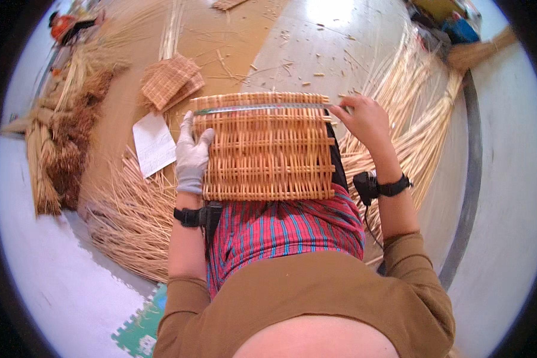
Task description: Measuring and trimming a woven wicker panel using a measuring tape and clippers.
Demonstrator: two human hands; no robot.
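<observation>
A flat panel of woven wicker (268, 156) rests over my lap, its rods standing apart in open rows. Across its top part lies a thin measuring tape (262, 108), stretched from the left edge to the right edge. My left hand (192, 156), in a whitish glove, grips the panel's left side with the thumb on top; one finger reaches up near the tape's left end. Beside the upper right corner, my bare right hand (366, 121) is closed in a pinch on the tape's right end. The tape's case cannot be made out.
Smaller woven pieces (172, 80) and a white paper sheet (154, 143) lie to the left. Loose rods (128, 221) spread below them; long straw bundles (417, 131) lie on the right. Darker bundles (71, 149) stand far left. A person (71, 27) sits at the upper left.
</observation>
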